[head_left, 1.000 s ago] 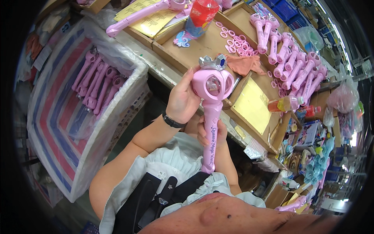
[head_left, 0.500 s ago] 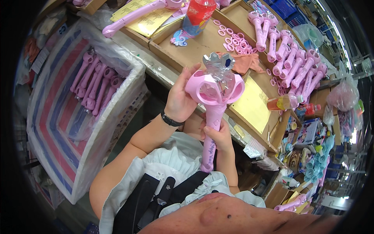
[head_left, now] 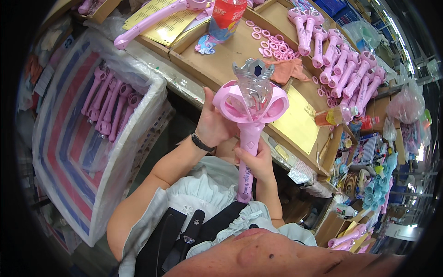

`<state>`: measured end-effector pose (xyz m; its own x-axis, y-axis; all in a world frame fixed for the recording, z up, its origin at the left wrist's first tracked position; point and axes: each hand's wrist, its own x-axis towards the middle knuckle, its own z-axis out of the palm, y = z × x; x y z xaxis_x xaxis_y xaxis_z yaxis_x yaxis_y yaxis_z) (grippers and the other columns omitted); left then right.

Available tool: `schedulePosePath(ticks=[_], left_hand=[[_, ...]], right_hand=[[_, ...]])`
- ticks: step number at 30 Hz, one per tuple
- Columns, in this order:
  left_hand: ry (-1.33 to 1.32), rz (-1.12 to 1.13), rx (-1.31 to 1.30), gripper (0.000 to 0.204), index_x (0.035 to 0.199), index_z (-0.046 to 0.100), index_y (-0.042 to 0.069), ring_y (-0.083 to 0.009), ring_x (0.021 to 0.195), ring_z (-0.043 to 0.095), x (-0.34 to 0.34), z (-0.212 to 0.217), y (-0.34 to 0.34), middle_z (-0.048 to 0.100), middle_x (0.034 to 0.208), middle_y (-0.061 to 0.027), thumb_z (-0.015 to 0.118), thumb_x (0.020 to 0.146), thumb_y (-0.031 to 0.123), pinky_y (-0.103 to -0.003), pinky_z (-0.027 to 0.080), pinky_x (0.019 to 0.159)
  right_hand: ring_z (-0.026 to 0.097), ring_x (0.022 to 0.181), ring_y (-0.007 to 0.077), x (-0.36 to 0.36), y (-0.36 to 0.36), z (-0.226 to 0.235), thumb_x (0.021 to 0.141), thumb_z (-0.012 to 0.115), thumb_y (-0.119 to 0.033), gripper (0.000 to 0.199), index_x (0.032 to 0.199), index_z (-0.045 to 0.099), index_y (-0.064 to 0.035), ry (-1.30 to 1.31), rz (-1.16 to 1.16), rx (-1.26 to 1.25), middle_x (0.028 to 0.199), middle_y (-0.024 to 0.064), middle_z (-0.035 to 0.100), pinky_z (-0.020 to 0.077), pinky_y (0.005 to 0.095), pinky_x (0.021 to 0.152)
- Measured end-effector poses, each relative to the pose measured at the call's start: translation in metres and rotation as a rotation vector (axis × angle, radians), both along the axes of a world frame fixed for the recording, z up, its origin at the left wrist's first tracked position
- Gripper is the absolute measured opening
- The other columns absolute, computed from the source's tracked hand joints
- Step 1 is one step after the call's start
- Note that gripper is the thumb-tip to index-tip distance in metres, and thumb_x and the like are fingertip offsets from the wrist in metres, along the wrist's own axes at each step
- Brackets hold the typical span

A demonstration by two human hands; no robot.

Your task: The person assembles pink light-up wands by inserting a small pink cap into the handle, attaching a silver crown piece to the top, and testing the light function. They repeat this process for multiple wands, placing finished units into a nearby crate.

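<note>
Closed round the handle (head_left: 246,177), the right hand (head_left: 258,159) holds the crowned toy wand (head_left: 249,138) mid-view in the head camera; the left hand (head_left: 215,124) cups its bulb's side, fingers partly hidden, hold uncertain. Probably light, stiff, slippery plastic; the silver crown (head_left: 254,70) seems fragile, the handle safest.

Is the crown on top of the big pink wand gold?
No, the crown on the pink wand is silver-coloured, with a dark blue gem on its front.
</note>
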<state>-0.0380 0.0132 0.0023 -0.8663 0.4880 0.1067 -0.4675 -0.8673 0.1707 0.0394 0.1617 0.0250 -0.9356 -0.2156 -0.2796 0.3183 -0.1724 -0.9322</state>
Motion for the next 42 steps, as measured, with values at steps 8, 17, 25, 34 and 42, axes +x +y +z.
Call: schedulePosePath(ticks=[8,17,25,34,42], left_hand=[[0.428,-0.261,-0.281,0.075,0.140,0.024,0.004,-0.0227,0.122,0.043,0.013,-0.016,0.010,0.043,0.132,-0.0115,0.066,0.084,0.030,-0.039,0.034,0.102],[0.205,-0.054,-0.742,0.064,0.127,0.033,0.000,-0.0173,0.103,0.053,0.026,0.022,0.004,0.049,0.117,-0.0115,0.071,0.077,0.009,-0.031,0.045,0.088],[0.281,0.031,-0.850,0.071,0.132,0.025,0.003,-0.0186,0.105,0.052,0.029,0.026,0.007,0.048,0.118,-0.0124,0.071,0.078,0.010,-0.033,0.046,0.087],[0.342,0.053,-0.837,0.071,0.133,0.023,0.001,-0.0178,0.104,0.053,0.028,0.020,0.007,0.049,0.117,-0.0119,0.070,0.079,0.009,-0.033,0.045,0.088],[0.228,-0.141,-0.500,0.087,0.132,0.037,0.003,-0.0224,0.101,0.058,0.028,0.004,0.007,0.053,0.122,-0.0162,0.068,0.070,0.057,-0.035,0.054,0.074]], right_hand=[[0.059,0.047,0.0236,-0.026,-0.016,-0.049,0.078,0.068,-0.030,0.056,0.114,0.044,0.0054,0.002,0.824,-1.580,0.074,0.0199,0.062,0.0479,0.0271,0.041],[0.062,0.063,0.0223,-0.001,0.021,-0.041,0.083,0.055,-0.056,0.068,0.115,0.045,0.0030,-0.074,0.222,-0.612,0.089,0.0173,0.060,0.0499,0.0281,0.054],[0.061,0.067,0.0179,0.005,0.014,-0.012,0.088,0.057,-0.038,0.050,0.115,0.044,0.0007,-0.029,0.047,-0.251,0.088,0.0110,0.059,0.0502,0.0277,0.059],[0.056,0.061,0.0142,0.006,0.009,-0.008,0.089,0.058,-0.032,0.040,0.110,0.047,-0.0003,0.030,0.010,-0.222,0.081,0.0083,0.056,0.0463,0.0254,0.055],[0.058,0.061,0.0148,0.009,0.013,-0.011,0.086,0.060,-0.036,0.046,0.110,0.047,0.0012,-0.012,0.129,-0.315,0.082,0.0100,0.059,0.0475,0.0253,0.056]])
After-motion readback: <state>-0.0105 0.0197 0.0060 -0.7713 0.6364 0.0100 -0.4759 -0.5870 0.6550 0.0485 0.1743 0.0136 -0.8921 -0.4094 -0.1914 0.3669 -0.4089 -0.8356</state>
